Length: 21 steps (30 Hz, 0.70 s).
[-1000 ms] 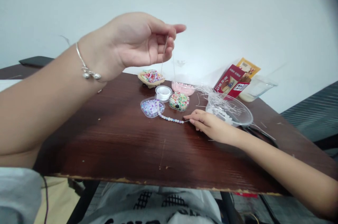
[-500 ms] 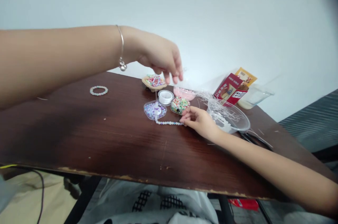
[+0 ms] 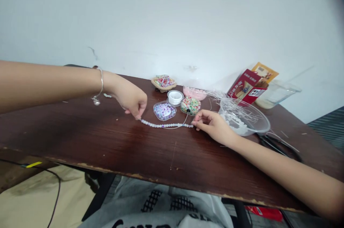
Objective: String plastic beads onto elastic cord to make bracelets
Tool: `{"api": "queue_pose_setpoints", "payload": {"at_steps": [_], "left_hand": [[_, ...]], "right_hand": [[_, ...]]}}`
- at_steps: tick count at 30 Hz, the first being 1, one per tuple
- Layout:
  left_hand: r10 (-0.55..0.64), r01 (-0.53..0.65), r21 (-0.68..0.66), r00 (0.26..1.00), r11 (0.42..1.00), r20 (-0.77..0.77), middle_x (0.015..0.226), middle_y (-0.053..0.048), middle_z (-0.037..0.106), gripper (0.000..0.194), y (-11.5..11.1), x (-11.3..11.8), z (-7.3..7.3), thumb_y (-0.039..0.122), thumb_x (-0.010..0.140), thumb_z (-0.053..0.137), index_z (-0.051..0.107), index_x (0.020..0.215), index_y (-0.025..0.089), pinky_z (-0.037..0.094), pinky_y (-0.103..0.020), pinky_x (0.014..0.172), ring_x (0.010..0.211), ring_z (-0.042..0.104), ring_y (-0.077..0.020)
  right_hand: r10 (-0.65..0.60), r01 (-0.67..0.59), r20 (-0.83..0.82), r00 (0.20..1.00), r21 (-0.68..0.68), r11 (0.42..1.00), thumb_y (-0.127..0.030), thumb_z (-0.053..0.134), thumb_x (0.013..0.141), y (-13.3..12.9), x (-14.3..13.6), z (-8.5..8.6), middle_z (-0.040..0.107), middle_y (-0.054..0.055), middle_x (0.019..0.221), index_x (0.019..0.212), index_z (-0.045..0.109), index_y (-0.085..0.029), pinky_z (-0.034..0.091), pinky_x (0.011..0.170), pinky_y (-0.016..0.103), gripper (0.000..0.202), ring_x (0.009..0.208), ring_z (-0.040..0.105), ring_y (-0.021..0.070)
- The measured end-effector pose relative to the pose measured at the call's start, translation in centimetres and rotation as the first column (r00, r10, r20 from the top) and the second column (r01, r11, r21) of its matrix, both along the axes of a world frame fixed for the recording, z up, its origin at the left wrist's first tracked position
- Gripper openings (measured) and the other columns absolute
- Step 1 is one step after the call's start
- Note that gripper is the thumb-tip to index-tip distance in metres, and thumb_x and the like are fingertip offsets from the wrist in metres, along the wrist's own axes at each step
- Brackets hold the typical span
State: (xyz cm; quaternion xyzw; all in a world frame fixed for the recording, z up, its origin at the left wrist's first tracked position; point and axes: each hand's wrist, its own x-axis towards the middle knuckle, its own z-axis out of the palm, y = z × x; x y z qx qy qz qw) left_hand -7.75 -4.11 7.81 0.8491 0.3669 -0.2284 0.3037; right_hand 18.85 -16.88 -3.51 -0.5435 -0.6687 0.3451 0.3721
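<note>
A strand of pale white and lilac beads (image 3: 166, 125) stretches just over the brown table, sagging slightly in the middle. My left hand (image 3: 131, 100) pinches its left end between thumb and fingers. At the other end, my right hand (image 3: 211, 124) closes its fingertips on the strand. Thin cord loops beside the beads. Behind the strand lie a clear dish of purple beads (image 3: 164, 110), a dish of mixed green and red beads (image 3: 191, 106) and a white spool of cord (image 3: 175, 98).
Farther back are a small wooden bowl of colourful beads (image 3: 163, 81) and a pink bead dish (image 3: 195, 93). On the right stand a clear bowl (image 3: 258, 120) with cut cords, scissors (image 3: 279, 147), a red box (image 3: 247, 86) and a glass jug (image 3: 279, 94). A wall rises behind.
My left hand has come down from above the dishes to the strand's left end. The strand is now stretched between both hands. My right hand keeps its hold.
</note>
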Motion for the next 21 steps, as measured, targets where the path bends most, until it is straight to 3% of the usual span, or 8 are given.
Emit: {"api": "queue_pose_setpoints", "payload": {"at_steps": [2, 5, 9, 11, 14, 17, 21], "left_hand": [[0.013, -0.013, 0.002, 0.995, 1.0, 0.104, 0.051, -0.003, 0.06, 0.006, 0.1, 0.5, 0.8, 0.02, 0.062, 0.073, 0.07, 0.057, 0.017, 0.033, -0.023, 0.05, 0.045, 0.047, -0.0133], [0.129, -0.124, -0.035, 0.966, 0.992, 0.224, 0.045, 0.002, 0.052, 0.01, -0.3, 1.3, 2.9, 0.018, 0.063, 0.075, 0.068, 0.058, 0.014, 0.035, -0.021, 0.054, 0.043, 0.042, -0.0089], [0.344, -0.309, -0.151, 0.822, 0.939, 0.455, 0.05, 0.003, 0.05, 0.007, -1.6, 2.5, 5.4, 0.013, 0.073, 0.067, 0.066, 0.068, 0.008, 0.041, -0.021, 0.067, 0.056, 0.053, -0.0105], [0.352, -0.33, -0.135, 0.801, 0.934, 0.483, 0.057, 0.002, 0.054, 0.017, -2.3, 3.1, 6.2, 0.015, 0.081, 0.055, 0.067, 0.074, 0.006, 0.042, -0.023, 0.072, 0.068, 0.058, -0.0131], [0.215, -0.249, 0.019, 0.869, 0.968, 0.447, 0.063, 0.001, 0.057, 0.022, -3.3, 4.0, 7.0, 0.02, 0.083, 0.051, 0.068, 0.081, 0.007, 0.04, -0.023, 0.073, 0.072, 0.058, -0.0128], [0.016, -0.084, 0.154, 0.917, 0.985, 0.399, 0.067, -0.001, 0.06, 0.021, -3.7, 4.8, 7.4, 0.022, 0.079, 0.058, 0.069, 0.09, 0.009, 0.039, -0.025, 0.07, 0.065, 0.053, -0.0103], [-0.205, 0.088, 0.318, 0.912, 0.944, 0.355, 0.067, -0.004, 0.062, 0.024, -3.1, 6.0, 7.0, 0.032, 0.071, 0.066, 0.071, 0.087, 0.015, 0.037, -0.026, 0.066, 0.064, 0.053, -0.0144]], "right_hand": [[-0.01, 0.008, -0.11, 0.994, -0.018, 1.0, -0.034, 0.065, 0.078, 0.0, 0.1, 0.1, 0.059, -0.002, 0.069, 0.084, 0.054, -0.017, 0.045, 0.061, 0.024, 0.022, 0.061, 0.056, 0.0101], [-0.036, 0.025, -0.183, 0.983, -0.06, 0.998, -0.035, 0.069, 0.075, -0.1, 0.2, 0.5, 0.061, 0.0, 0.072, 0.084, 0.056, -0.015, 0.048, 0.063, 0.025, 0.025, 0.063, 0.059, 0.0106], [-0.021, 0.017, -0.084, 0.996, -0.056, 0.998, -0.04, 0.066, 0.078, -0.2, 0.4, 0.6, 0.066, 0.004, 0.07, 0.083, 0.064, -0.014, 0.049, 0.064, 0.027, 0.027, 0.064, 0.06, 0.0129], [-0.024, 0.023, -0.021, 1.0, -0.03, 0.999, -0.04, 0.063, 0.08, -0.2, 0.4, 0.5, 0.067, 0.005, 0.073, 0.085, 0.067, -0.014, 0.048, 0.063, 0.027, 0.027, 0.064, 0.059, 0.0132], [-0.008, 0.007, 0.029, 1.0, 0.028, 1.0, -0.038, 0.06, 0.082, -0.1, 0.3, 0.5, 0.068, 0.005, 0.078, 0.086, 0.07, -0.015, 0.048, 0.064, 0.026, 0.025, 0.067, 0.06, 0.0136], [0.021, -0.027, 0.062, 0.998, 0.095, 0.995, -0.034, 0.062, 0.082, 0.0, 0.1, 0.6, 0.069, 0.004, 0.082, 0.085, 0.071, -0.016, 0.048, 0.067, 0.026, 0.021, 0.071, 0.062, 0.0142], [-0.014, -0.006, 0.097, 0.995, 0.201, 0.98, -0.029, 0.064, 0.081, -0.2, -0.3, 1.4, 0.07, 0.005, 0.085, 0.082, 0.072, -0.017, 0.049, 0.073, 0.027, 0.014, 0.078, 0.064, 0.0158]]}}
